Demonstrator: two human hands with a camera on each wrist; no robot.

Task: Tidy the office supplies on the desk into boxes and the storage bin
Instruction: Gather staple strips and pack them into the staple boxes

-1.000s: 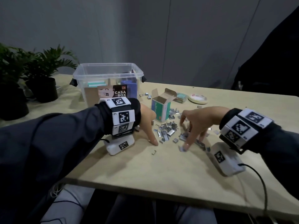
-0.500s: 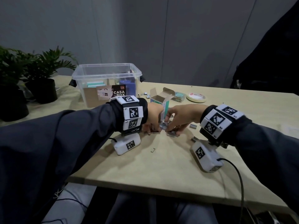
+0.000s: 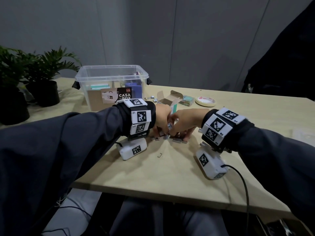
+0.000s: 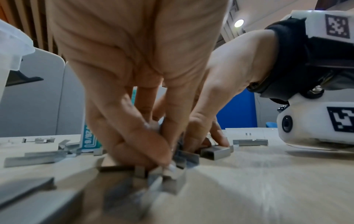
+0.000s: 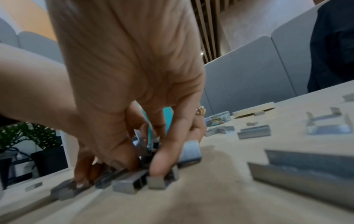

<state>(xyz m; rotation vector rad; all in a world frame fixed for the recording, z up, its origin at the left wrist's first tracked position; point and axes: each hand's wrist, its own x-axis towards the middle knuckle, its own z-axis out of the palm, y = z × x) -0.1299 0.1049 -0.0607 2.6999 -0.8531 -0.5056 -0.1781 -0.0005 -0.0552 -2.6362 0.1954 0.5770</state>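
Note:
Grey staple strips (image 3: 177,140) lie heaped on the desk in front of an open teal-and-white staple box (image 3: 172,104). My left hand (image 3: 160,132) and right hand (image 3: 179,133) meet over the heap, fingers pointing down and curled in around it. In the left wrist view the left hand (image 4: 164,163) pinches strips (image 4: 214,153) against the tabletop. In the right wrist view the right hand (image 5: 143,165) pinches more strips (image 5: 124,184), with one strip up between its fingers. The clear storage bin (image 3: 112,72) stands behind the left wrist.
Loose strips remain at the right (image 5: 254,133) and behind the box (image 3: 153,99); one single staple (image 3: 159,155) lies nearer me. A tape roll (image 3: 205,101) and a small clear case (image 3: 187,100) sit at the back. Potted plants (image 3: 42,68) stand far left.
The hands, apart one second ago over scattered staples, have come together and swept the staples into a tight heap in front of the box.

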